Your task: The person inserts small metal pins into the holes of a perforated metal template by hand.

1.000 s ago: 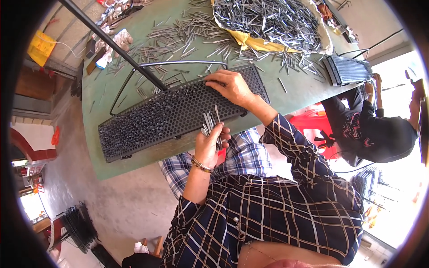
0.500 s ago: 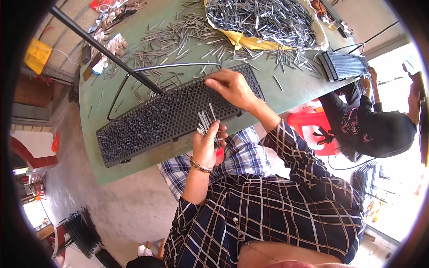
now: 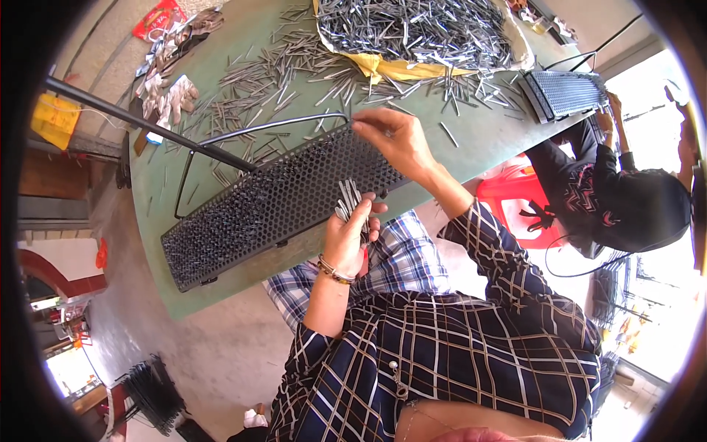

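My left hand point(image 3: 352, 234) is closed around a small bundle of thin grey metal strips point(image 3: 347, 199), their ends fanning up past the thumb. Beneath and behind it lies a long black perforated tray point(image 3: 313, 177), set aslant on the green table. Many dark pieces stand packed in the holes of its left part, while holes show bare toward the right. Over the tray's far right end is my right hand point(image 3: 401, 146), thumb and fingers pinched together. Whatever is between those fingertips, if anything, is too small to make out.
Loose metal strips point(image 3: 276, 66) litter the green table point(image 3: 434, 158), beside a heaped yellow-edged sack point(image 3: 375, 70). A black rod point(image 3: 147, 121) crosses at left, near gloves point(image 3: 173, 99). At right, a person point(image 3: 626, 210) works at another tray point(image 3: 563, 96), near a red stool point(image 3: 508, 195).
My right hand has shifted slightly to the right, over the tray's far end. My left hand still holds the strips, a little further right. The whole view has tilted slightly.
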Demonstrator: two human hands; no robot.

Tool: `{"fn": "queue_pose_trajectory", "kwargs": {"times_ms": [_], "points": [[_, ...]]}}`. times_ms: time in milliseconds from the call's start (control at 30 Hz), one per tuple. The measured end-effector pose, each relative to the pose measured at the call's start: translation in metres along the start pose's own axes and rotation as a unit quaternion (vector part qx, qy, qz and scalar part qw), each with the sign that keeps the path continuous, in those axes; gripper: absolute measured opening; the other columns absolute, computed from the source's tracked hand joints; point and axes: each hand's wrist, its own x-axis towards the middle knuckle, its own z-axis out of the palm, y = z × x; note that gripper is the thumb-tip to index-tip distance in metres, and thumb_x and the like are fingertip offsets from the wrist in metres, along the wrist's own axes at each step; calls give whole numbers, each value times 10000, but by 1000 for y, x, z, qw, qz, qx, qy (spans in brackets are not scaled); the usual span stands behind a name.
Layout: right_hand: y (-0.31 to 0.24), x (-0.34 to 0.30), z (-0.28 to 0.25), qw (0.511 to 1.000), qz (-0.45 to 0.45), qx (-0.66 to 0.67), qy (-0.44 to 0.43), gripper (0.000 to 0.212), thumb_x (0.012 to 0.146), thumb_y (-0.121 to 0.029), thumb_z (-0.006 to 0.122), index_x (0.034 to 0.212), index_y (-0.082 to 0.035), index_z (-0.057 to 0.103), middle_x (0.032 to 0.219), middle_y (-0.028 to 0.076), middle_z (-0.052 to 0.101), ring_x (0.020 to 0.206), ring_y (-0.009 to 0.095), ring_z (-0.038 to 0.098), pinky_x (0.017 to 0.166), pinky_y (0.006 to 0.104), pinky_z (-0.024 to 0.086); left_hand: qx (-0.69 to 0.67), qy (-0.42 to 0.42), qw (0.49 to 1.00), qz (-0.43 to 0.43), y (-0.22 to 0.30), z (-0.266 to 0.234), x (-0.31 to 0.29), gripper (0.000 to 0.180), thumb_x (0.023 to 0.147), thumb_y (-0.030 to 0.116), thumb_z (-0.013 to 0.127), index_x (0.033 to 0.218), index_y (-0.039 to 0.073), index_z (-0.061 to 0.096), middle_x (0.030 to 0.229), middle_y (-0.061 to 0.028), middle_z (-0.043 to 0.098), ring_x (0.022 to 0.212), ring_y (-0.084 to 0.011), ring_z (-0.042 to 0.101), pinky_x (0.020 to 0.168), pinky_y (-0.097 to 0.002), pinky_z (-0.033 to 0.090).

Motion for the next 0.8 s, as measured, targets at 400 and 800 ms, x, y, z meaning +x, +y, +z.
{"fn": "queue_pose_trajectory", "kwargs": {"times_ms": [400,800], "points": [[29,29,25,983,-150,-107,3,146,818,-131,635,923,-30,648,822,111,638,695,250,628,628,319,505,6,4,999,-51,-4,-15,-5,224,897,184,552,1047,19,575,866,-74,607,684,-122,556,586,-254,459],[51,27,27,927,-263,-263,-56,154,777,-128,651,914,-58,670,864,90,623,847,275,584,744,368,474,-59,-25,992,-110,0,-16,-9,245,905,211,545,1093,56,553,914,-76,615,775,-161,608,659,-316,529]]}}
